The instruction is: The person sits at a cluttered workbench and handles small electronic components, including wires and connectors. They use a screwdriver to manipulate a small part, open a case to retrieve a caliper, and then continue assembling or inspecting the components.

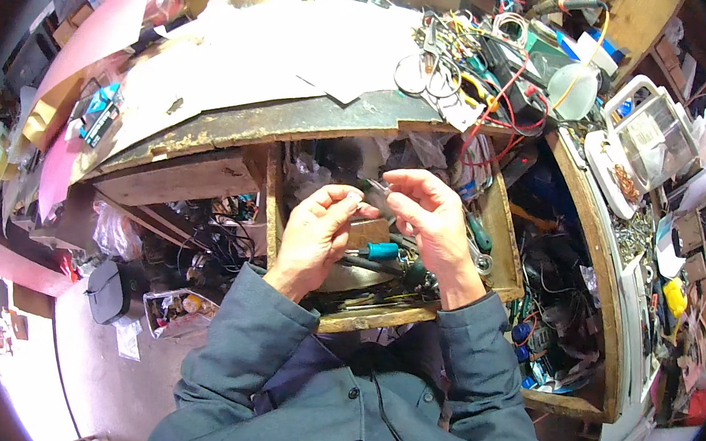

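Right hand (428, 219): thumb and fingers pinched on a slender metallic piece (379, 186) above the open drawer (386, 318). Left hand (314, 234): fingertips together, also above the drawer; cannot tell what they hold. Judgement: pinch lightly, steady both wrists over the drawer.

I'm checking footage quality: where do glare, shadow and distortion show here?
In the head view, glare washes out the white sheet; shadow darkens the right bay; the bench edge bows and the rim goes black; the left hand and right hand look fairly clear, but the thin piece is too small to identify.
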A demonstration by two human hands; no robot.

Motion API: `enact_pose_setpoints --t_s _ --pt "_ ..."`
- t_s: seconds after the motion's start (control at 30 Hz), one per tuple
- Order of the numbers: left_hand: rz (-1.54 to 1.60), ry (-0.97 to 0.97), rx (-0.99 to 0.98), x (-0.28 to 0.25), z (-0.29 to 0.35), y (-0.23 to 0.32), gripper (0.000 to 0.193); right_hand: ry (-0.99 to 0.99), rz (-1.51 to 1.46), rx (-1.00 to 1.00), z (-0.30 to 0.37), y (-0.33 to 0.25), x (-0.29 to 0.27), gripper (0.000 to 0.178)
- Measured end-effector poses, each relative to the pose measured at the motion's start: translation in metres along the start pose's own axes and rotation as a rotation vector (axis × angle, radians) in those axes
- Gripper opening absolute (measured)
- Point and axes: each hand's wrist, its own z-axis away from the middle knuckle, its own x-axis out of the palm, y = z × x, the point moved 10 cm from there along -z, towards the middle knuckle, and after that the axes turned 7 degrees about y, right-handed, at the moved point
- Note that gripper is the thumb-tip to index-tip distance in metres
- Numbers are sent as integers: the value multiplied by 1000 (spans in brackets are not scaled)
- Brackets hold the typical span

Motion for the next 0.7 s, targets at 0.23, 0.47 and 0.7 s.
enact_pose_setpoints --t_s 0.23,0.47,0.7 --pt "166 -78 -104 4 1 -5 19 19 241 -166 -1 -1 1 14" --pt "205 -92 -173 4 0 -14 18 52 471 -341 8 -16 5 7" --pt "222 -78 -187 0 -3 -16 18 65 653 -443 11 -26 9 9"
